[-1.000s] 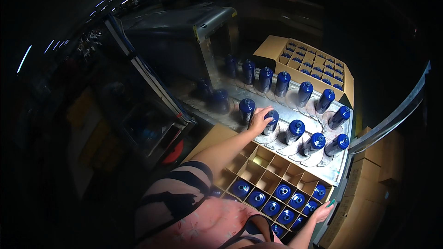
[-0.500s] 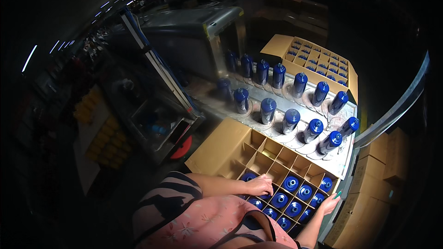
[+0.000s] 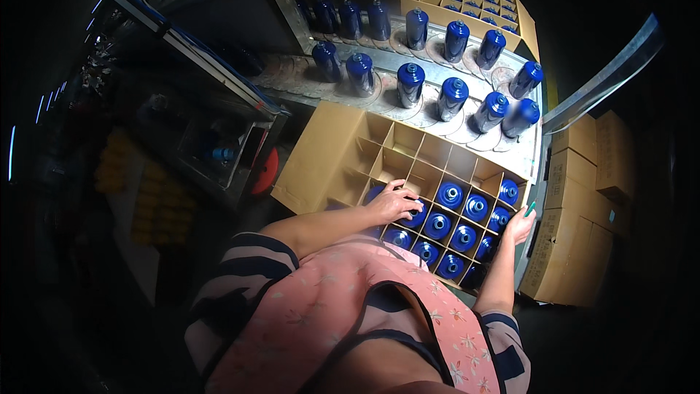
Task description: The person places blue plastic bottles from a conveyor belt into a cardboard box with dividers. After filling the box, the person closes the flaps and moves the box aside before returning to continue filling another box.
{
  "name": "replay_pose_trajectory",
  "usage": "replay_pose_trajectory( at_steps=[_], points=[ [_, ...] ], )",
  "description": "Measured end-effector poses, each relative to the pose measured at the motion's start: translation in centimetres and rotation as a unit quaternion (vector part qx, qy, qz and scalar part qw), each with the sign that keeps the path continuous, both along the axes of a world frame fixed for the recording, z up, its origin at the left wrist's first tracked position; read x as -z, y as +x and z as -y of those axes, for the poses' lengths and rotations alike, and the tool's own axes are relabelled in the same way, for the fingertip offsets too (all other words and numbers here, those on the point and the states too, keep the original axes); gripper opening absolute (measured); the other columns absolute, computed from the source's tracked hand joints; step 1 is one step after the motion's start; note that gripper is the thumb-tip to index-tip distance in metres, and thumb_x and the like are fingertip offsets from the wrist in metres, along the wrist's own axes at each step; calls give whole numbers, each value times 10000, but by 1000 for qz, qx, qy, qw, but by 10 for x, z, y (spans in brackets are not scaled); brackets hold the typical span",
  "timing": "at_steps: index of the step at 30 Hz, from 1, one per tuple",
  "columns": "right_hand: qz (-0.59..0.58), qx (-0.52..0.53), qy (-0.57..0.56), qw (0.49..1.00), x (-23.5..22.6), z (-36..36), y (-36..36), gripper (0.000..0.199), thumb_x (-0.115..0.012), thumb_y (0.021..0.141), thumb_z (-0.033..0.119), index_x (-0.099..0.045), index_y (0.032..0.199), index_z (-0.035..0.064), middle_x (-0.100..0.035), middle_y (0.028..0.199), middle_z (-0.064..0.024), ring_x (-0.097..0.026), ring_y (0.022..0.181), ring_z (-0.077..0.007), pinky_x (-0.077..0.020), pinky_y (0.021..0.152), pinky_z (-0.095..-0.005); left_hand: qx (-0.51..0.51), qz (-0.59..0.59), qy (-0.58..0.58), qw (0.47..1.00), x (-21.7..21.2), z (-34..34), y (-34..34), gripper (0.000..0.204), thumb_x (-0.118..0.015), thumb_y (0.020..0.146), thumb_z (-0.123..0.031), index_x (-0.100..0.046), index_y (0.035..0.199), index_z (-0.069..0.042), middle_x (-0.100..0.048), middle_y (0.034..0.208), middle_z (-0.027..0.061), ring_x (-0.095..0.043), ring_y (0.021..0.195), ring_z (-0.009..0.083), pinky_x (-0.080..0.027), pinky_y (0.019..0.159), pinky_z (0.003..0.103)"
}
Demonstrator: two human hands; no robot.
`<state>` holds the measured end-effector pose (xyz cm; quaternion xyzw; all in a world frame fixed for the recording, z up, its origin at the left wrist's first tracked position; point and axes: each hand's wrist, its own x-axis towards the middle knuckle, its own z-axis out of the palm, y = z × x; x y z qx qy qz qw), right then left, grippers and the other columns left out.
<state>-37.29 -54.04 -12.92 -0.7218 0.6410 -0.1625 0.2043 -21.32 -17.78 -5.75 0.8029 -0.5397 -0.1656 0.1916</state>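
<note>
A cardboard box point(image 3: 313, 168) with a divider grid stands before me, its near compartments holding several dark blue glass bottles point(image 3: 437, 225) upright with open necks. My left hand point(image 3: 392, 203) is over one blue bottle point(image 3: 413, 214) in the grid, fingers spread and bent, the fingertips at its top. That bottle is partly hidden by the hand. At the box's right edge, my right hand point(image 3: 518, 227) has a small slim green object point(image 3: 531, 209) between thumb and fingers; its kind is unclear. The far rows of compartments hold no bottles.
Beyond the box, two rows of blue bottles point(image 3: 410, 86) stand on a pale, stained conveyor point(image 3: 467, 130). Another divided box point(image 3: 523, 20) with bottles sits behind it. A curved metal strip point(image 3: 605, 76) and stacked cartons point(image 3: 572, 226) are at right, a metal frame point(image 3: 197, 51) at left.
My left hand's fingers have spread from a closed grip over the bottle. The right hand stays at the box edge with the green object. The view has tilted, so everything appears higher.
</note>
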Motion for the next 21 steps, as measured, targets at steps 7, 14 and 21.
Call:
replay_pose_trajectory(
  at_steps=[7, 14, 21],
  points=[
    [-6, 1, 11, 1000, -7, 1, 15, 368, -480, 954, 456, -567, 1184, 183, -675, 1071, -140, -623, 992, -391, -473, 824, -516, -248, -106, -172, 948, -114, -45, 40, 358, -689, 813, -133, -680, 1171, -141, -656, 1196, 47, -542, 1196, 220, -326, 1076, 372],
    [-45, 24, 22, 998, -5, 8, 6, 438, -466, 963, 461, -548, 1283, 173, -647, 1180, -132, -613, 1046, -368, -465, 868, -500, -435, -184, -454, 756, -211, -135, 171, 318, -576, 907, 21, -608, 1223, 16, -640, 1193, 74, -582, 1086, 121, -425, 967, 246],
    [-25, 29, -14, 999, -7, -14, 32, 431, -472, 952, 472, -542, 1266, 185, -670, 1106, -147, -614, 1021, -388, -466, 855, -492, -560, -7, -398, 726, -175, -185, 403, 337, -716, 837, -61, -652, 1161, 9, -695, 1035, 93, -629, 930, 126, -472, 862, 255]
  ],
)
